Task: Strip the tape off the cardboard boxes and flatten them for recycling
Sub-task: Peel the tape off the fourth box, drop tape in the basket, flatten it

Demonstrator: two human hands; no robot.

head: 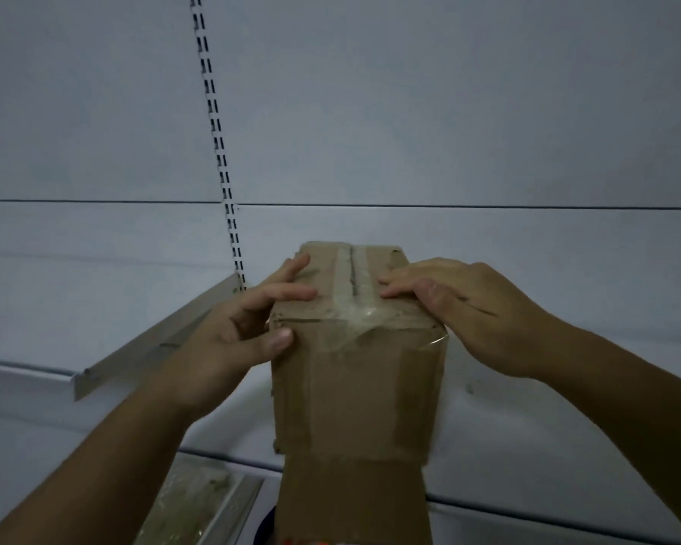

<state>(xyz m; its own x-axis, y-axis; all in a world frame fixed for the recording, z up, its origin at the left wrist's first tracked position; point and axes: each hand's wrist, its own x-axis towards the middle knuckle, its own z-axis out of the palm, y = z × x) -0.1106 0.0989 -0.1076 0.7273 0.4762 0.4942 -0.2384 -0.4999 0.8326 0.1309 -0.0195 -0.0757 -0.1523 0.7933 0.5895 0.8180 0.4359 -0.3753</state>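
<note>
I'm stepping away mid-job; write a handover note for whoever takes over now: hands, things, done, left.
Left hand grips the box at its left top corner, thumb on the front.
Right hand lies on the top, fingertips at the edge of the tape.
Box held up before a wall; tape covers the top seam and laps over the front.
Done: nothing visibly stripped.
Left: peel tape, flatten box.

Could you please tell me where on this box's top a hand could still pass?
The clear tape strip along the top seam of the brown cardboard box lies bare between the left hand and the right hand; fingers crowd both side edges.
</note>
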